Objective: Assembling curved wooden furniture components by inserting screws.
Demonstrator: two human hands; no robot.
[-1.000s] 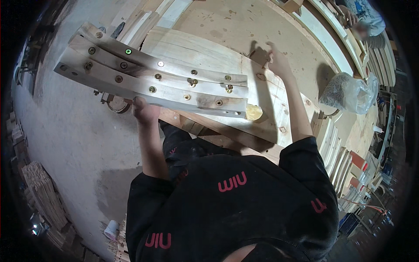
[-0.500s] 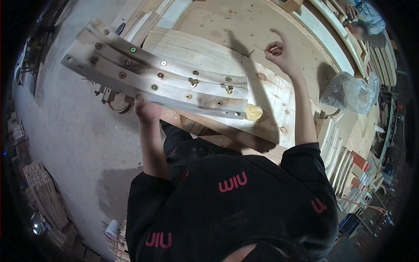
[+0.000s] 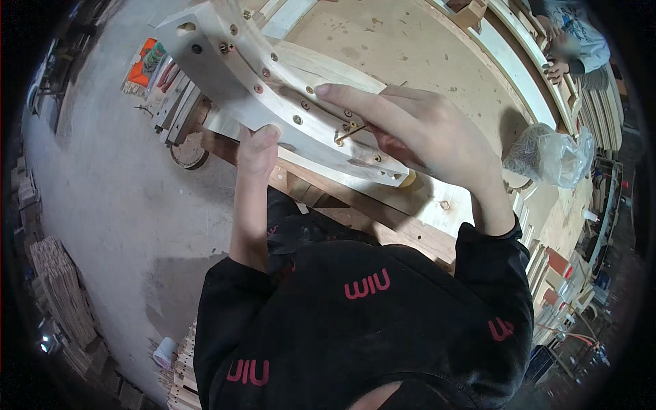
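Observation:
A bundle of curved wooden rails [image 3: 280, 130], studded with several brass threaded inserts, rests tilted over the near edge of a pale wooden board [image 3: 437, 201]. With its thumb on the near side face, my left hand [image 3: 258, 147] grips the rails; its other fingers are mostly hidden. Over the right half of the rails, my right hand [image 3: 424, 130] is closed on a thin metal rod [image 3: 352, 132]. The rod's tip meets one of the inserts, and its kind is not clear. My right index finger stretches forward over the rails, close to another insert.
A clear plastic bag of small metal parts [image 3: 543, 157] sits to the right. Long curved frame pieces [image 3: 509, 68] lie at the far right, where another person's hand [image 3: 557, 70] rests. An orange item [image 3: 142, 63] lies among wood strips on the left.
My right hand has come left and down onto the rails, bringing the thin rod to an insert. My left hand has moved slightly right and up as the rails tilted and turned.

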